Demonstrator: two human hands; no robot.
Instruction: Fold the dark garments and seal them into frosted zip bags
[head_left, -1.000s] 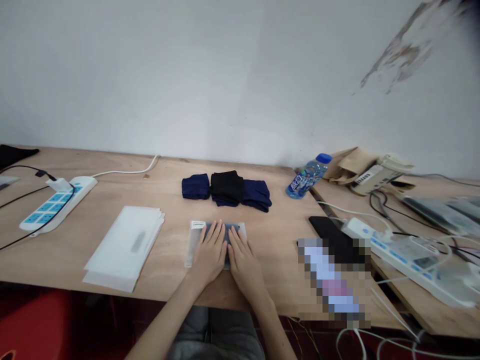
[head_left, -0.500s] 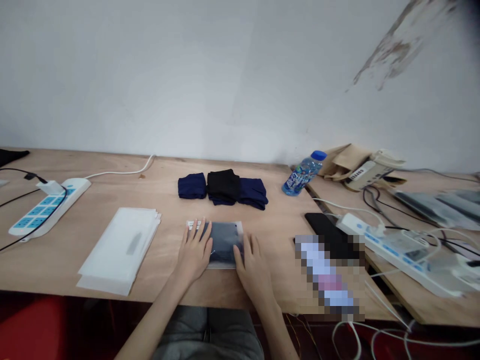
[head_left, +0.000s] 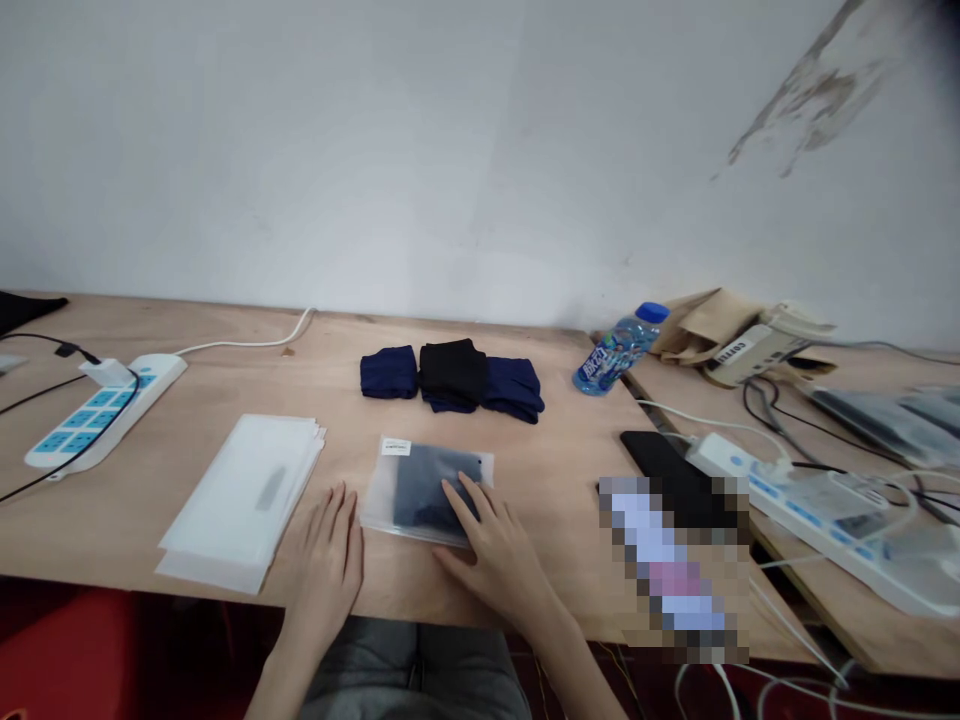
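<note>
A clear plastic bag [head_left: 377, 492] with dark folded cloth [head_left: 425, 490] inside lies flat on the wooden table [head_left: 559, 560]. A small white label shows at the bag's upper left. My right hand [head_left: 499, 545] rests over the bag's right part, fingers spread. Between the bag and a stack of translucent plastic bags [head_left: 232, 500] lies my left hand [head_left: 328, 555], flat and holding nothing, its fingers stretched forward. Farther back sit folded cloths: a navy one [head_left: 388, 373], a black one [head_left: 452, 372] and another navy one [head_left: 514, 387].
A tilted drink bottle [head_left: 619, 350] stands back right. Right of me are a pixelated phone-like object [head_left: 660, 560], a black slab [head_left: 671, 480] and a white power strip [head_left: 817, 530] with cables. Another power strip [head_left: 101, 420] lies left. Paper bags [head_left: 712, 325] sit behind.
My left hand has come off the bag, moving left and toward me. The right hand has shifted onto the bag's right part. The bag's label and left side now show.
</note>
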